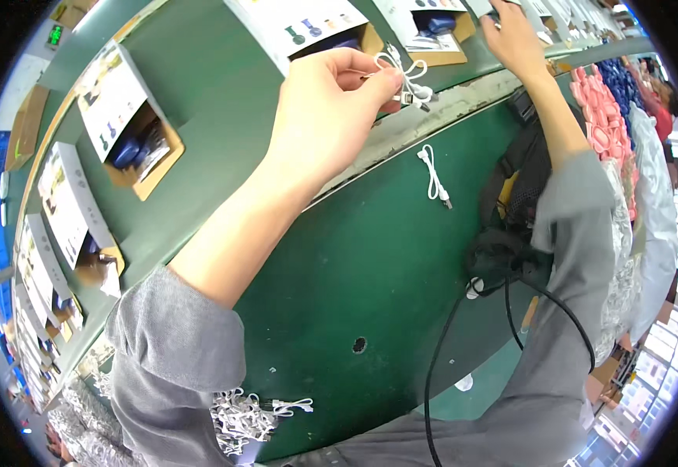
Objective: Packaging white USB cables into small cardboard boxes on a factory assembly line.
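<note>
My left hand is stretched out over the green conveyor belt and pinches a coiled white cable between thumb and fingers, just in front of an open brown box with a dark item and a white card on it. My right hand reaches further, its fingers on a white card at another open brown box. A second coiled white cable lies loose on the green table below the belt's edge.
Several more open boxes with white cards ride the belt to the left. A pile of white cables lies near my left elbow. A black cable and dark bag sit at the right, with pink and blue items beyond.
</note>
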`<act>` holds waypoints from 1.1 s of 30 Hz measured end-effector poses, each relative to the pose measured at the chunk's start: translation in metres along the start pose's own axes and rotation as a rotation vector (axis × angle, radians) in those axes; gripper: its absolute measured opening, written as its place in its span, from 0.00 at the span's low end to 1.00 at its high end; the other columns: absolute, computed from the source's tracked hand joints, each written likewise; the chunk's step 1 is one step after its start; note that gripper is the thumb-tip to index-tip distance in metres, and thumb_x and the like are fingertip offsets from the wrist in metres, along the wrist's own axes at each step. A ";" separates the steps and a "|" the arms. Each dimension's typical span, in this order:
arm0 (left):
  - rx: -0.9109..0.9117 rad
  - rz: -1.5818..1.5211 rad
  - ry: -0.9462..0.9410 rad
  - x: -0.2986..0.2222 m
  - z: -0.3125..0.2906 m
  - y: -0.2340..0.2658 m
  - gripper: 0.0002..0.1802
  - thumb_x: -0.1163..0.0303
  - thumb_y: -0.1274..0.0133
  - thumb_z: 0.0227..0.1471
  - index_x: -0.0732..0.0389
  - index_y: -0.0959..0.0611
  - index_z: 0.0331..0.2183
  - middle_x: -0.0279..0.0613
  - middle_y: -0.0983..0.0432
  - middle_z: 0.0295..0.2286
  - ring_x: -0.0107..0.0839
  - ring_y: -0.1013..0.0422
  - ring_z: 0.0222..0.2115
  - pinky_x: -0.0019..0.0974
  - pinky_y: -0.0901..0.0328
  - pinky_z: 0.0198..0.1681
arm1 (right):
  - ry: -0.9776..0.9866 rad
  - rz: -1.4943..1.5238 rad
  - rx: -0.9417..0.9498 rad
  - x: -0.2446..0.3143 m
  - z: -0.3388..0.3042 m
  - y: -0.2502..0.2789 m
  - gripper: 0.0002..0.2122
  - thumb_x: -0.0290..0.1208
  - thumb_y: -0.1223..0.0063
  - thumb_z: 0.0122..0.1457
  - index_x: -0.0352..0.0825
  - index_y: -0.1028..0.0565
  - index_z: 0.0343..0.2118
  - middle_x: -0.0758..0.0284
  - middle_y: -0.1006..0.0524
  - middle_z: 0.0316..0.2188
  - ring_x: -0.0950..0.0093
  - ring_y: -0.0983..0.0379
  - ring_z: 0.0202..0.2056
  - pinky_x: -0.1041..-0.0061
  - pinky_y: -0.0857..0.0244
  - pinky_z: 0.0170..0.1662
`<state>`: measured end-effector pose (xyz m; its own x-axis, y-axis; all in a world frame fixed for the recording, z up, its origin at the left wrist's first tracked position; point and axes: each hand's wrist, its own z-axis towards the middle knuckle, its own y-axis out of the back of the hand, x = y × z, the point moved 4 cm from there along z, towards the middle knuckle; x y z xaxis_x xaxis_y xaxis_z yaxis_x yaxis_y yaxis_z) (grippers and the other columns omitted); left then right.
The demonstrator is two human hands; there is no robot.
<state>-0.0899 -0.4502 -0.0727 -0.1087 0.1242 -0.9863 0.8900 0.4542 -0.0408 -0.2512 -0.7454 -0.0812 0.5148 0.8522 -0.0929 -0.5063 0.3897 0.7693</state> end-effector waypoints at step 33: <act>-0.233 -0.177 0.139 -0.020 -0.034 0.003 0.17 0.63 0.47 0.61 0.71 0.19 0.38 0.42 0.20 0.32 0.27 0.22 0.32 0.28 0.29 0.39 | 0.225 1.238 0.215 0.147 0.034 0.074 0.14 0.33 0.48 0.58 0.28 0.23 0.42 0.59 0.20 0.31 0.69 0.22 0.34 0.73 0.30 0.38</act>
<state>-0.1005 -0.4211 -0.0478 -0.3261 0.1376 -0.9353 0.7283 0.6674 -0.1557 -0.1895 -0.6035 -0.0166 -0.3575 0.6524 0.6682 -0.4298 -0.7502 0.5025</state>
